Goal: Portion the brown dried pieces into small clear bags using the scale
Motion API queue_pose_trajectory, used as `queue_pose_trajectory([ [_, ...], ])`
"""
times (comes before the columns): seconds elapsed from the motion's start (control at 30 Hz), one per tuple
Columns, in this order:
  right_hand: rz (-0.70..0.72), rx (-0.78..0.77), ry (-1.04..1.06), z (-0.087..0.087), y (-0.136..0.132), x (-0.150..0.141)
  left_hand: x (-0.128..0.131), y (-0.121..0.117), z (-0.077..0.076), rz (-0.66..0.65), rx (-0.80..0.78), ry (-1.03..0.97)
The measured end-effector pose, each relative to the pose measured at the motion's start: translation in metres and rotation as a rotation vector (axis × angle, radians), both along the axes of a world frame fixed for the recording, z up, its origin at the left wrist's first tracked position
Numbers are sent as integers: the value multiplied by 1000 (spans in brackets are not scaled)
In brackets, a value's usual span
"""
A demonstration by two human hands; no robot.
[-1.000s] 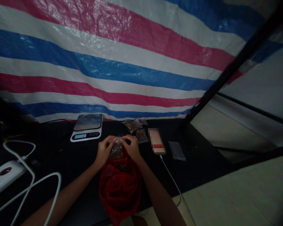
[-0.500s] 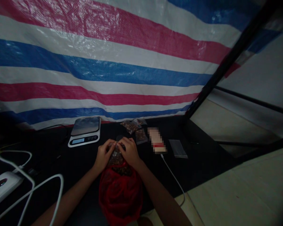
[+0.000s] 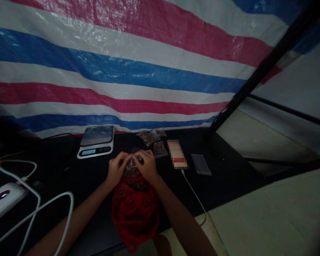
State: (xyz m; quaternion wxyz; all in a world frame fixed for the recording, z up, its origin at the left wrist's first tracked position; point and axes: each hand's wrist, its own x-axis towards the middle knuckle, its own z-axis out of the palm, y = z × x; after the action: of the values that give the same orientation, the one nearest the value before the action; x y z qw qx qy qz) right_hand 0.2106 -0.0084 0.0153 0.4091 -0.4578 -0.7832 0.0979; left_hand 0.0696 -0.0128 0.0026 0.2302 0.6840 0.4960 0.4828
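Between my hands is a small clear plastic bag (image 3: pixel 131 172) with brown bits in its lower part. My left hand (image 3: pixel 117 167) pinches the bag's top edge from the left. From the right, my right hand (image 3: pixel 146 164) pinches the same edge, its fingertips meeting the left ones. Just below the bag lies a red bag (image 3: pixel 135 217), its mouth showing a mass of dark brown pieces (image 3: pixel 137 185). Several filled clear bags (image 3: pixel 150 138) are grouped beyond my right hand.
A white kitchen scale (image 3: pixel 96 142) stands at the back left. To the right are a pixelated phone-like object (image 3: pixel 177 154) on a white cable (image 3: pixel 194 193) and flat clear bags (image 3: pixel 201 164). A white device (image 3: pixel 5 199) with looping cables sits at left. Striped sheeting (image 3: pixel 122 78) hangs behind the black table (image 3: pixel 229 177).
The view has shifted slightly, so the table items sit a little higher in the picture. Both hands keep their pinch on the small bag's top edge.
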Motion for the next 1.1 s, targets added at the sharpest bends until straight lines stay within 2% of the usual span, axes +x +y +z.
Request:
queue_pose_trajectory([
  [0.2,12,-11,32,1,-1,-2,0,-3,-2,25,111,31],
  [0.33,-11,-47,121,-1,1,-4,-2,-1,4,66,68,12],
  [0.57,-167,-135,210,-7,2,-9,-4,3,8,63,-79,-98],
  [0.8,-127,-296,348,-14,8,-11,-6,3,5,118,-111,-160],
  [0.87,-125,-287,373,-13,8,-10,-6,3,5,78,-118,-203],
  [1.0,-141,-234,416,-8,8,-5,-4,5,3,-110,-171,-377],
  [1.1,-121,-243,455,-6,9,-1,-2,8,-1,-161,-231,-384],
])
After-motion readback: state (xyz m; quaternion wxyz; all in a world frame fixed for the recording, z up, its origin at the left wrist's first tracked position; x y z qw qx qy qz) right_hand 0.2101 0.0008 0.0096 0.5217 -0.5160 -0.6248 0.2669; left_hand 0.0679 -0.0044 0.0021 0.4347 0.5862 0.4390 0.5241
